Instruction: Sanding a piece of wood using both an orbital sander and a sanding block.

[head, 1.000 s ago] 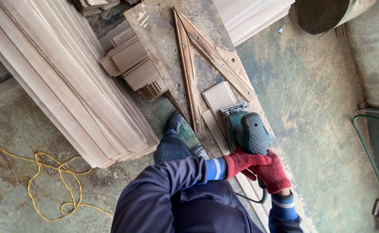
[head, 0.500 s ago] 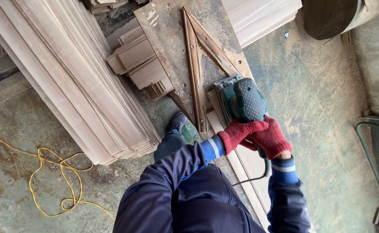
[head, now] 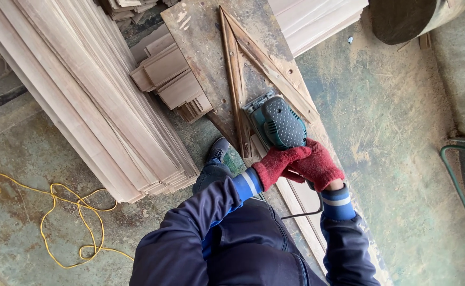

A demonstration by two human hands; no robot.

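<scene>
Both my hands wear red knit gloves and grip the rear handle of a green electric sander (head: 278,123). My left hand (head: 276,164) wraps the handle from the left; my right hand (head: 317,167) closes over it from the right. The sander's pad rests flat on pale wooden boards (head: 301,198) lying on a worn bench top (head: 206,47), between two wooden strips (head: 237,79) nailed in a V. Its black cord (head: 301,214) trails back under my right wrist.
A tall stack of long pale planks (head: 84,100) leans at the left. Short board offcuts (head: 171,79) lie beside the bench. More boards (head: 317,21) sit at the top. A yellow cable (head: 47,222) loops on the floor. A green hose (head: 457,180) runs at right.
The sander has slid forward along the boards, away from me, toward the V-shaped strips. Both hands went with it, still gripping the handle.
</scene>
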